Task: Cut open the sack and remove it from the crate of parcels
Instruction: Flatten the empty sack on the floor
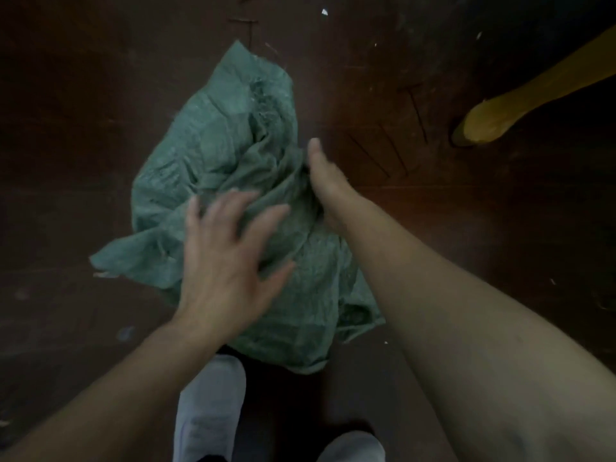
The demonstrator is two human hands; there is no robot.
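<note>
A crumpled green woven sack [230,151] lies in a heap on the dark wooden floor [416,228], with a frayed edge near its far end. My left hand [230,255] hovers over the sack's middle with fingers spread, blurred by motion, holding nothing. My right hand [325,185] is at the sack's right side; its thumb points up and its fingers are tucked into the folds, gripping the fabric. No crate, parcel or cutting tool is in sight.
My two light grey shoes [210,408] stand just below the sack at the bottom edge. A yellow curved object [493,118] rests on the floor at the upper right. Small white scraps [324,12] dot the floor.
</note>
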